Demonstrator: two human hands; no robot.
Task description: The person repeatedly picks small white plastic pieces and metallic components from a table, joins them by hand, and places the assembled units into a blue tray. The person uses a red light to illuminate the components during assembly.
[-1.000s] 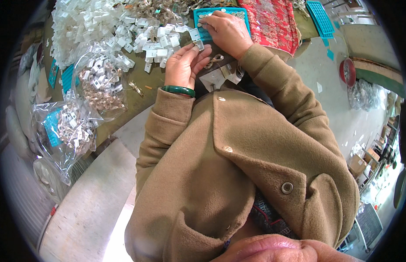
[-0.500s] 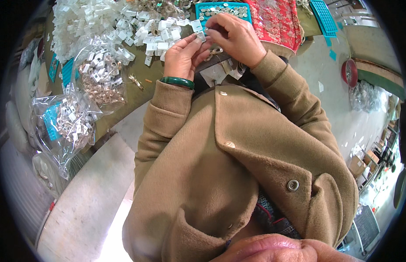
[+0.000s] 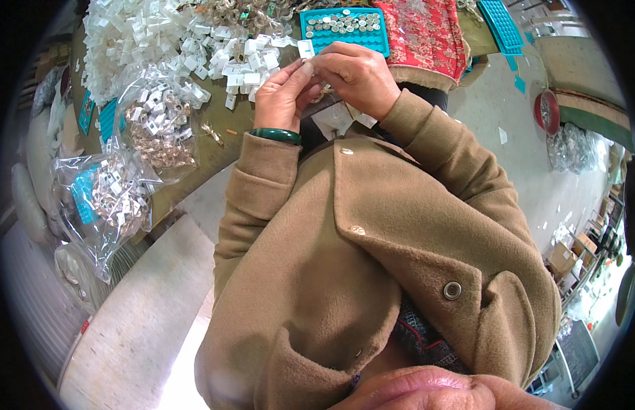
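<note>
Left hand curled, fingertips pinched on a small white tag, held above the table edge just before the teal tray. Right hand also curled, fingertips meeting the left's; whether it grips the tag, cannot tell. Green bangle on left wrist.

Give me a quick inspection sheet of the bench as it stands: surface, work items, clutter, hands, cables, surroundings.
Surface: brown table, crowded.
Job's things: small white tag at the fingertips; teal tray of small round metal pieces just beyond.
Clutter: heap of white tags; clear bags of tagged metal parts; red patterned cloth.
Hands: left hand and right hand together, pinching the tag; green bangle on the left wrist.
Cables: nothing seen.
Surroundings: grey floor with paper scraps; red bowl.
</note>
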